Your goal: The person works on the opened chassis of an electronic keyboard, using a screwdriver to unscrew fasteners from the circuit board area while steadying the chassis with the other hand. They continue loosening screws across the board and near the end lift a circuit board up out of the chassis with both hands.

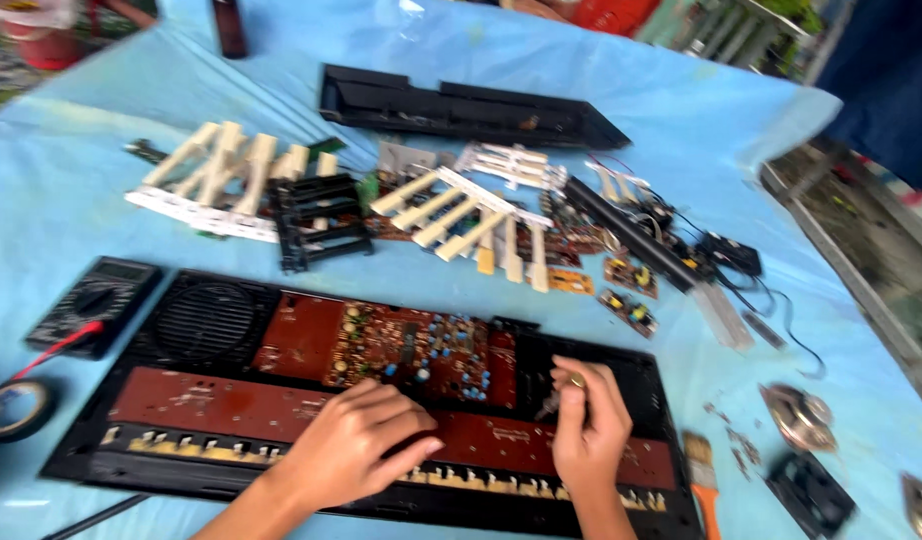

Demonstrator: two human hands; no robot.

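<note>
The open black plastic keyboard casing (601, 360) holds reddish-brown circuit boards (401, 345) and a round speaker (206, 320). The left hand (351, 445) rests loosely curled, empty, on the lower board; the right hand (589, 425) pinches a small metal tool (551, 405).

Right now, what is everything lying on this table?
Opened keyboard case: one, black, nearest the person.
Circuit boards: several, reddish brown, inside the case.
Speaker grille: one, black, left end of the case.
Meter: one, dark, with a red lead, far left.
Tape roll: one, black, left edge.
Key strips: several, cream, behind the case.
Long cover: one, black, far side.
Small boards: a few, brown, right of centre.
Brush: one, orange handle, right of the case.
Table cover: one, light blue.
Left hand: resting on the lower board.
Right hand: pinching a small metal tool.
</note>
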